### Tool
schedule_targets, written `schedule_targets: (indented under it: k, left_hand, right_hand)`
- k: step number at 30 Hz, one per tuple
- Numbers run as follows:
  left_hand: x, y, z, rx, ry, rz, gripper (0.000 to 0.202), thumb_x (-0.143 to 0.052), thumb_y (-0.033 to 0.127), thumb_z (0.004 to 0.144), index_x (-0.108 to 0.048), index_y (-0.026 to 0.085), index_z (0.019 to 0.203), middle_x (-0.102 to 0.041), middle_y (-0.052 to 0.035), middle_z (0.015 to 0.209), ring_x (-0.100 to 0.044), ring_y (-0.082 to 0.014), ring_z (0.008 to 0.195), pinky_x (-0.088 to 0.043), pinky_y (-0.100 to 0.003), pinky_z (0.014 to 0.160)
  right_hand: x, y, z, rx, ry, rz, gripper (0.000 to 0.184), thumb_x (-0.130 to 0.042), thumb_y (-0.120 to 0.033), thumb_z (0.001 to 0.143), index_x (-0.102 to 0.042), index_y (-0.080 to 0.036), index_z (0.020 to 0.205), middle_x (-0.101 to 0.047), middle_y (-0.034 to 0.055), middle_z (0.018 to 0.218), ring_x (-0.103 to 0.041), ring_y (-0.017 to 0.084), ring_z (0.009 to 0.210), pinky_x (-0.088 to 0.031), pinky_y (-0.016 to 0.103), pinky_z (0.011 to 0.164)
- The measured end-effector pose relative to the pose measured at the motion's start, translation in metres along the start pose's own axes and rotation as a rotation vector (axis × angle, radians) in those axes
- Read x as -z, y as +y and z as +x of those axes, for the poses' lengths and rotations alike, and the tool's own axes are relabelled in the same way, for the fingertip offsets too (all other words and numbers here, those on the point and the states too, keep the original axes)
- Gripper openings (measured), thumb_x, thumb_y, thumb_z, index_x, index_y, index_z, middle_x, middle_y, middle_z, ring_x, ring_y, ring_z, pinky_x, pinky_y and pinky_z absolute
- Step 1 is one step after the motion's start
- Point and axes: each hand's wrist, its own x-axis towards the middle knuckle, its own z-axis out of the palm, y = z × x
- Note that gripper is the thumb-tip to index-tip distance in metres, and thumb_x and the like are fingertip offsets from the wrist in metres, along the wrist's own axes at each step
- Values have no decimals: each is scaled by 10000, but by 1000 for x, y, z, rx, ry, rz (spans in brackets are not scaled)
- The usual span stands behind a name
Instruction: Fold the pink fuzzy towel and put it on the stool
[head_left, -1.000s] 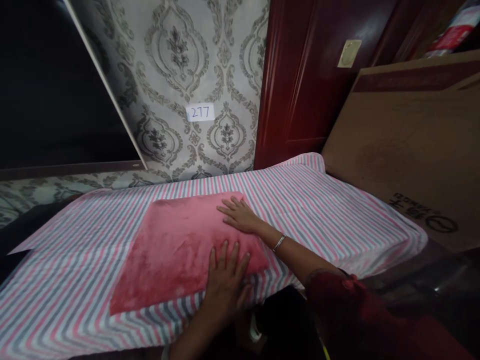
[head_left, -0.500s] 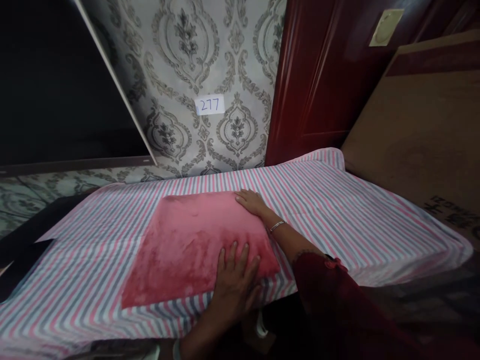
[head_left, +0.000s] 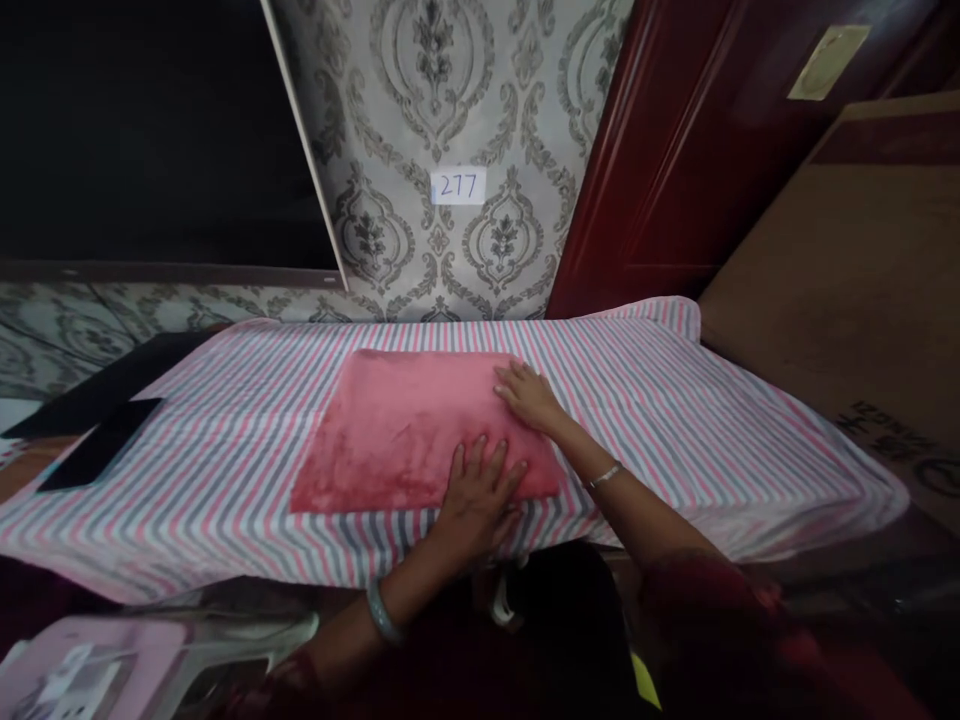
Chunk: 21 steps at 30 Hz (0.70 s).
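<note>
A pink plush cloth, roughly rectangular and flat, lies on a striped tablecloth with pink, grey and white bands. Over the cloth's near edge, toward its right end, rests my left hand, palm down with fingers spread. My right hand lies flat across the right edge, close to the far right corner, its fingers stretched out on the plush. Neither hand grips anything. The palms hide parts of the near and right edges.
A black phone lies at the table's left end. Behind stand a dark screen and a patterned wall with a "277" paper label. A large cardboard box is at the right; a pink stool is below left.
The view has shifted, showing more of the area below the table and the whole phone. My right hand has slid slightly toward me from the cloth's far corner. My left hand stays near the front edge.
</note>
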Motion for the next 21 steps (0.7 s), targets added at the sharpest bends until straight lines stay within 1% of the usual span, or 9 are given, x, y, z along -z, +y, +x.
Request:
schedule_targets:
  k: [3,5,6,8,10,12,14,16,21]
  left_hand:
    - [27,-9,2,28,-43,-76,567,-499,399,961,-463,223,1499,-473,-140,1546,-383,-336,1451,-244,-613,1190]
    - [47,-28,-1,88,-29,-83,481,-414,346,995,-534,200,1437,-551,-140,1480,-447,-316,1412,-185,-622,1212]
    - [56,-41,-5,144,-17,-65,463,-398,337,998,-562,204,1411,-569,-140,1461,-453,-330,1407,-150,-644,1212]
    - [67,-69,-16,326,31,-5,467,-419,350,983,-571,222,1406,-545,-153,1482,-421,-381,1425,-108,-690,1197]
    - [70,-93,-28,480,52,56,495,-470,398,956,-576,218,1405,-488,-182,1525,-344,-436,1460,-77,-729,1175]
    - [66,-107,-38,547,31,92,524,-482,429,947,-569,205,1413,-436,-191,1560,-277,-444,1489,-70,-738,1169]
    - [61,-111,-43,551,-10,116,539,-454,440,961,-552,195,1431,-408,-184,1581,-247,-423,1506,-79,-724,1175]
    - [58,-110,-44,545,-39,143,550,-422,447,975,-535,190,1448,-395,-178,1590,-234,-412,1512,-85,-715,1176]
    - [58,-112,-44,527,-46,169,574,-362,481,992,-515,191,1464,-390,-170,1594,-246,-421,1505,-117,-725,1156]
  right_hand:
    - [-3,-15,-42,107,33,7,548,-388,-456,1032,-426,-249,1538,-329,117,1640,-271,351,1517,-257,563,1190]
    - [-10,-23,-64,137,43,18,547,-395,-467,1030,-427,-266,1538,-346,103,1634,-274,354,1516,-253,564,1192]
    - [-14,-25,-73,135,42,18,547,-404,-471,1027,-433,-270,1535,-349,100,1633,-271,358,1516,-248,569,1193]
    - [-25,-27,-84,115,45,11,545,-430,-466,1020,-444,-273,1529,-346,92,1635,-258,362,1521,-234,579,1196]
    - [-35,-27,-89,100,66,6,535,-448,-451,1015,-455,-278,1522,-340,80,1638,-252,355,1523,-223,581,1200]
    - [-44,-25,-90,96,106,14,523,-447,-443,1015,-465,-286,1513,-344,67,1638,-255,346,1523,-223,582,1200]
    - [-49,-23,-90,101,147,33,513,-434,-446,1017,-475,-293,1505,-357,62,1632,-262,341,1521,-224,589,1199]
    - [-52,-20,-90,110,180,61,508,-423,-451,1018,-488,-290,1496,-378,64,1621,-267,337,1520,-225,595,1199]
    - [-60,-5,-99,155,251,208,501,-367,-465,1027,-538,-268,1455,-436,70,1588,-288,299,1517,-258,571,1206]
